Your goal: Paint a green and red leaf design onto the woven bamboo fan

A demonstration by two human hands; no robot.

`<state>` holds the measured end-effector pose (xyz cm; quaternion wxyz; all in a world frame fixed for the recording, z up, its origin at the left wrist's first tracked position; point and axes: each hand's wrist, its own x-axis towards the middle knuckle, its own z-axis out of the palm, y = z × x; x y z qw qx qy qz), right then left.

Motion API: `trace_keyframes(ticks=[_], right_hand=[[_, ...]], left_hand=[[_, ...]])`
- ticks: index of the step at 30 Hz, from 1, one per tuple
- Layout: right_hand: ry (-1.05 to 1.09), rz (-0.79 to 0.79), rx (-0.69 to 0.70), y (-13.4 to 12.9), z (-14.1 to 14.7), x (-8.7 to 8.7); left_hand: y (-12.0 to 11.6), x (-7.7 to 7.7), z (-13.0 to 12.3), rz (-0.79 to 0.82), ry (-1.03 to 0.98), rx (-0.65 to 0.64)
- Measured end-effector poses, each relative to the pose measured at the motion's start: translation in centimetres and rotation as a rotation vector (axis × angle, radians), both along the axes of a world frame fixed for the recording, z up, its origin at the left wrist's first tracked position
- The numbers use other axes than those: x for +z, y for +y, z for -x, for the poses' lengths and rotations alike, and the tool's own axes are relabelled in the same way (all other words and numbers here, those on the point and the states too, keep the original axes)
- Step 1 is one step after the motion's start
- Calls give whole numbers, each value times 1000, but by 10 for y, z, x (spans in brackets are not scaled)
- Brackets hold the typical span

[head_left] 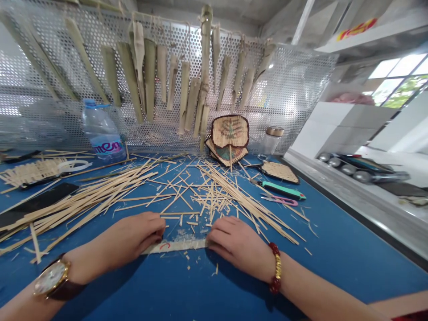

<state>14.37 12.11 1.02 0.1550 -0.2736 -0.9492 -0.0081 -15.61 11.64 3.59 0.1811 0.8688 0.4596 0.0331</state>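
My left hand and my right hand rest on the blue work table, fingers curled over the two ends of a pale flat strip marked in red. The strip looks like bamboo, and its underside is hidden. Loose bamboo splints lie in crossed heaps just beyond my fingers, with small shavings scattered around both hands. A wristwatch sits on my left wrist, and a red and gold bead bracelet circles my right.
A perforated metal panel behind the table carries hanging bamboo pieces. Near it stand a water bottle, a woven fan and a glass jar. Green-handled and pink-handled tools lie at right.
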Motion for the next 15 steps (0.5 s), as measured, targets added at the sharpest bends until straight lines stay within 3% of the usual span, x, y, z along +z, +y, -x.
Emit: trace_keyframes(ticks=[5, 12, 15], right_hand=[[-6, -34, -41, 2, -2, -1], [93, 34, -109, 10, -13, 1], [123, 58, -60, 7, -13, 3]], left_hand=[[-8, 2, -14, 30, -6, -54], [-9, -6, -21, -22, 28, -99], [-8, -9, -22, -50, 43, -93]])
